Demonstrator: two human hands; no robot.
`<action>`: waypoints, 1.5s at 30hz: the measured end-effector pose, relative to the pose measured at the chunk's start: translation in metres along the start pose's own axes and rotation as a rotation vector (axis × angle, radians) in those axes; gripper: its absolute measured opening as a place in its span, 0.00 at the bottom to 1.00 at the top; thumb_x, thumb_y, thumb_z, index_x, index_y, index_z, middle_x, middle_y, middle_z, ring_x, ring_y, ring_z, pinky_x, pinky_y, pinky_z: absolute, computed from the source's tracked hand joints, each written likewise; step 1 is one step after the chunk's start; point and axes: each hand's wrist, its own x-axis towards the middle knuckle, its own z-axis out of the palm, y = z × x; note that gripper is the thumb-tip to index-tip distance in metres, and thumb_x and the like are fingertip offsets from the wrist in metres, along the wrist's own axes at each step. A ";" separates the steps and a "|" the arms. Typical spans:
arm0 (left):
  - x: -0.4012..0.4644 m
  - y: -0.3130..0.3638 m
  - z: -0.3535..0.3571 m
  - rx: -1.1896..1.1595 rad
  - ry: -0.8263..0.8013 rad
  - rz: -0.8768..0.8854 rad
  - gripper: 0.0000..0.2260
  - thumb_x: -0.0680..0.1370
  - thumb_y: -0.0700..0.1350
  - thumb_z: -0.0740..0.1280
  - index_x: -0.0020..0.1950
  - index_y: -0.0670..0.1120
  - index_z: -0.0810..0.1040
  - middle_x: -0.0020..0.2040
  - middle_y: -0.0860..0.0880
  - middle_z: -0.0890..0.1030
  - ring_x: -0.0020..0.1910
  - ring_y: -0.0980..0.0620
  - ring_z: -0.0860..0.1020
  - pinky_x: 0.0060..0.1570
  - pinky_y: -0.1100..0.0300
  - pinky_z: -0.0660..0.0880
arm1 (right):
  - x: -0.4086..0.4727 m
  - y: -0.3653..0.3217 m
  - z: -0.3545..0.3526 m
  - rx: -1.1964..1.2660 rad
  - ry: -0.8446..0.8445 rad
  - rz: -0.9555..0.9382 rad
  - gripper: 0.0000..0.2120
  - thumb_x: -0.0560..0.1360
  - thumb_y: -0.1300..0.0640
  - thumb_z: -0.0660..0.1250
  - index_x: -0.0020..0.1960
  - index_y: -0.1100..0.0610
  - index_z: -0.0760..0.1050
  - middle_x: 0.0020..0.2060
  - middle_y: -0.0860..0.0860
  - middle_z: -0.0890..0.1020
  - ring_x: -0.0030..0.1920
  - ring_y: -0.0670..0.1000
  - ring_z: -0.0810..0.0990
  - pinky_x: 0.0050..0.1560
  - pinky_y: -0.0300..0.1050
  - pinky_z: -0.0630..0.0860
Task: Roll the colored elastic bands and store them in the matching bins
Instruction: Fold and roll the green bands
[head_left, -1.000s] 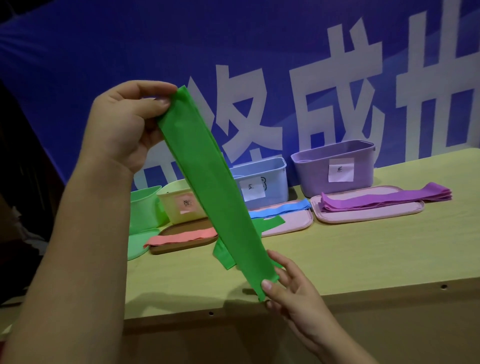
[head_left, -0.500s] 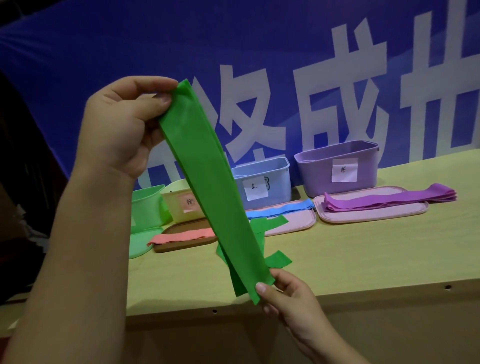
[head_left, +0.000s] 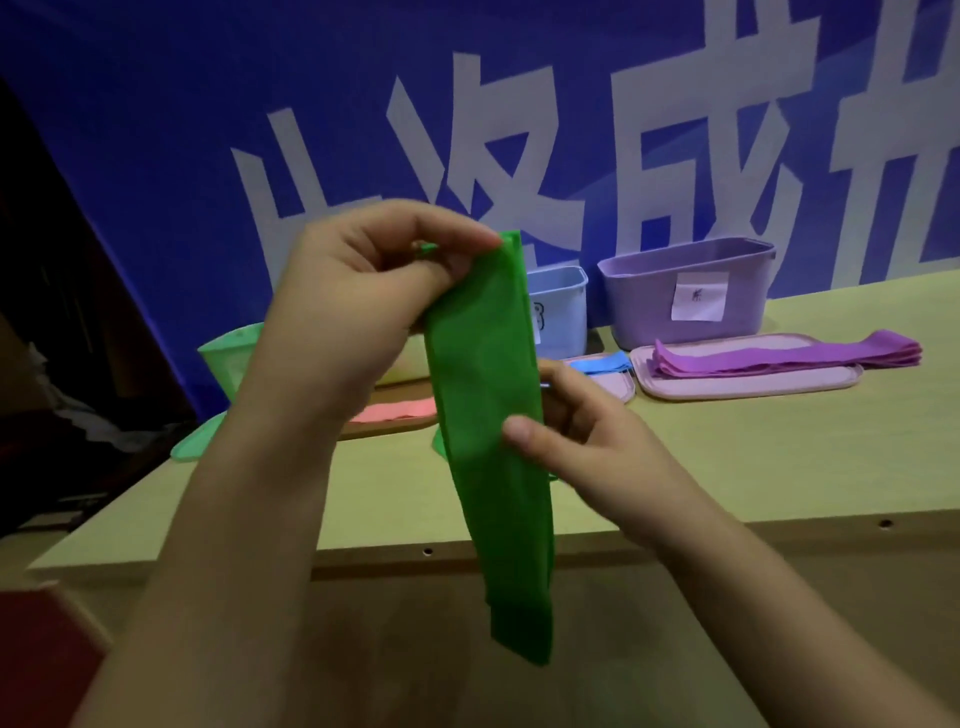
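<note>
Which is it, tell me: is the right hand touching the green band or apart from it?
Touching. The head view shows the right hand with its thumb pressed on the front of the green band and fingers behind it.

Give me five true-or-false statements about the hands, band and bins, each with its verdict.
1. The left hand pinches the top of the green band. True.
2. The right hand is resting on the table. False: it grips the band partway down.
3. The band's lower end hangs free. True.
4. Purple bands lie inside the purple bin. False: they lie on a pink tray before it.
5. The blue bin stands right of the purple bin. False: left.
</note>
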 end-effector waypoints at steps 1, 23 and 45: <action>-0.005 -0.003 0.001 -0.009 0.011 -0.008 0.15 0.77 0.34 0.61 0.41 0.52 0.81 0.40 0.56 0.83 0.45 0.56 0.82 0.40 0.65 0.78 | 0.003 -0.004 0.000 0.021 0.024 -0.026 0.14 0.70 0.58 0.70 0.54 0.53 0.75 0.46 0.46 0.85 0.50 0.44 0.82 0.48 0.37 0.78; -0.048 -0.093 -0.033 0.005 0.211 -0.148 0.16 0.77 0.32 0.62 0.45 0.52 0.81 0.42 0.59 0.84 0.47 0.60 0.81 0.45 0.69 0.76 | 0.017 0.113 0.047 -0.259 -0.157 0.206 0.07 0.77 0.60 0.65 0.53 0.60 0.77 0.46 0.48 0.83 0.48 0.42 0.81 0.50 0.39 0.77; -0.055 -0.136 -0.016 -0.192 0.357 -0.397 0.13 0.75 0.32 0.66 0.44 0.51 0.83 0.41 0.54 0.85 0.48 0.52 0.82 0.52 0.57 0.78 | 0.096 0.073 -0.024 -0.496 0.149 0.626 0.15 0.73 0.62 0.69 0.57 0.51 0.74 0.46 0.50 0.76 0.43 0.49 0.77 0.41 0.42 0.78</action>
